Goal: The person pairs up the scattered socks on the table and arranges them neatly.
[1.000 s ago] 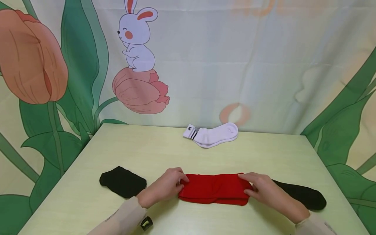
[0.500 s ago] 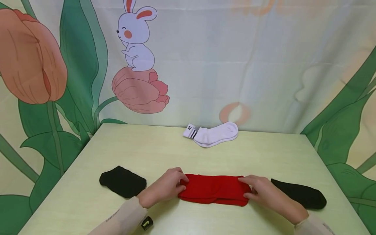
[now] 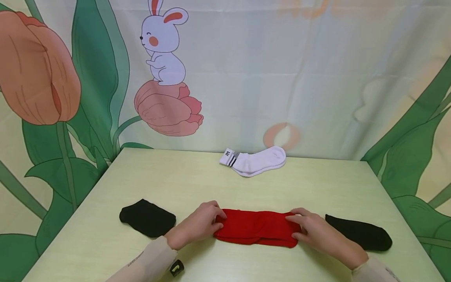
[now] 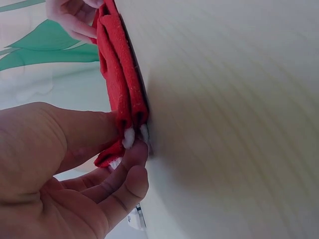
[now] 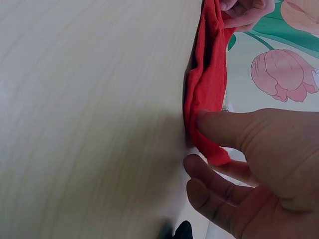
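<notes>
Across the near middle of the pale table (image 3: 183, 182), folded red socks (image 3: 258, 224) are lying flat in stacked layers, and from where I'm standing the person's left hand (image 3: 200, 224) is pinching their left end between thumb and fingers while the right hand (image 3: 315, 228) is gripping the right end, its thumb pressing on the near side. Out to the left a crumpled black sock (image 3: 147, 218) is lying, a longer black sock (image 3: 363, 233) is resting off to the right, and white striped socks (image 3: 262, 161) are lying together near the far edge, before a printed cloth backdrop (image 3: 317, 78).
</notes>
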Tool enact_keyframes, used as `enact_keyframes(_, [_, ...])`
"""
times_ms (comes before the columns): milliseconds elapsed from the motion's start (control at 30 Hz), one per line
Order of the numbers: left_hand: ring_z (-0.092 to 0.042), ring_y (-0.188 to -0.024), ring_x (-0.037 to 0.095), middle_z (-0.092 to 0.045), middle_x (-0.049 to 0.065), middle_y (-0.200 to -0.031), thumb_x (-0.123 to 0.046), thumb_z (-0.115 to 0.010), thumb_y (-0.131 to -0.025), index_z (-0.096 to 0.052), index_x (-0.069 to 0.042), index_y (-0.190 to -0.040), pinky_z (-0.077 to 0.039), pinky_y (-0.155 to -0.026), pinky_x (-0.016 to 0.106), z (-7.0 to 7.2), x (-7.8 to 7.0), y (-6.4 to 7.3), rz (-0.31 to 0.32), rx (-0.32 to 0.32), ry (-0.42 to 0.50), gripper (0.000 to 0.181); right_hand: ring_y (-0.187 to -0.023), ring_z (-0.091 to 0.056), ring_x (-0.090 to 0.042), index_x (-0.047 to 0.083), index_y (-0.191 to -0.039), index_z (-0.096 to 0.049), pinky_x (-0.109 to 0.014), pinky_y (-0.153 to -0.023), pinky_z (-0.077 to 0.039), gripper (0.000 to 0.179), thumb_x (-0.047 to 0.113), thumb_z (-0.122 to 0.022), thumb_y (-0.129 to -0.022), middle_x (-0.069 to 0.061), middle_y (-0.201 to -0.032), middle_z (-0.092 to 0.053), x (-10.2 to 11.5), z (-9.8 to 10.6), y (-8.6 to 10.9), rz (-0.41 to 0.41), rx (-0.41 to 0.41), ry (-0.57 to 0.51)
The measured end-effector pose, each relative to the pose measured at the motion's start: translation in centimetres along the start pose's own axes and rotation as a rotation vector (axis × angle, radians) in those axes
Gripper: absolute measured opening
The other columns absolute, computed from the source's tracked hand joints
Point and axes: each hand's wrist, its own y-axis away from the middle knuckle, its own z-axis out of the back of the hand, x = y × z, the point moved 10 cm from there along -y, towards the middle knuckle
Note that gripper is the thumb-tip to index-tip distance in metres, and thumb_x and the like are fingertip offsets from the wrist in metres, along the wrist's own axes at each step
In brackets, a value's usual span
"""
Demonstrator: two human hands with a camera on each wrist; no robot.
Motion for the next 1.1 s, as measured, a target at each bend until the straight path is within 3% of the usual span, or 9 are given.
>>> enact_keyframes(233, [-0.060,-0.095,0.020,-0.065,0.009,-0.106,-0.006,-0.076,-0.092,-0.077,0.000,-0.111,-0.053,-0.080,0.028,0.0,0.2,0.1,0.031,0.005,0.005,0.020,-0.082,-0.062,-0.007,0.005,-0.129,-0.071,-0.023,-0.077,-0.057,0.048,0.017,-0.086,-0.085,-0.014,-0.144,-0.053,-0.3,0.0,-0.1,-0.014,-0.015,0.028])
enact_keyframes(500, [-0.057,-0.090,0.016,-0.063,0.007,-0.104,-0.008,-0.076,-0.092,-0.077,-0.001,-0.111,-0.051,-0.076,0.026,0.0,0.3,0.2,0.046,0.004,0.009,0.021,-0.080,-0.061,-0.006,0.005,-0.129,-0.071,-0.023,-0.077,-0.057,0.049,0.017,-0.086,-0.084,-0.014,-0.145,-0.052,-0.1,0.0,0.0,0.004,-0.020,0.044])
enact_keyframes(633, [-0.056,-0.091,0.015,-0.060,0.005,-0.105,-0.010,-0.077,-0.091,-0.078,-0.003,-0.112,-0.052,-0.078,0.026,-0.1,0.4,0.2,0.063,-0.005,0.000,0.022,-0.091,-0.065,-0.013,0.005,-0.129,-0.071,-0.028,-0.081,-0.059,0.048,0.017,-0.086,-0.085,-0.012,-0.145,-0.053,0.3,0.2,-0.1,0.020,-0.028,0.053])
enact_keyframes(767, [-0.056,-0.094,0.016,-0.056,0.004,-0.109,-0.010,-0.078,-0.090,-0.077,-0.005,-0.114,-0.054,-0.081,0.027,0.1,0.4,0.2,0.072,-0.027,-0.018,0.024,-0.092,-0.065,-0.014,0.005,-0.127,-0.072,-0.026,-0.079,-0.059,0.046,0.014,-0.086,-0.083,-0.012,-0.142,-0.054,0.7,0.3,-0.1,0.041,-0.031,0.047])
enact_keyframes(867, [-0.057,-0.095,0.016,-0.054,0.003,-0.112,-0.009,-0.079,-0.089,-0.077,-0.005,-0.115,-0.055,-0.083,0.028,0.2,0.1,0.2,0.058,-0.049,-0.035,0.026,-0.088,-0.064,-0.013,0.005,-0.125,-0.073,-0.023,-0.075,-0.058,0.045,0.012,-0.086,-0.083,-0.012,-0.140,-0.056,0.9,0.3,-0.1,0.059,-0.026,0.037])
enact_keyframes(1100, [-0.060,-0.096,0.017,-0.052,0.004,-0.118,-0.004,-0.080,-0.087,-0.076,-0.004,-0.118,-0.056,-0.085,0.028,0.8,-0.9,0.4,-0.003,-0.093,-0.064,0.031,-0.112,-0.064,-0.026,0.007,-0.122,-0.074,-0.034,-0.087,-0.059,0.040,0.010,-0.085,-0.084,-0.008,-0.132,-0.061,1.2,0.2,-0.3,0.097,-0.018,0.022])
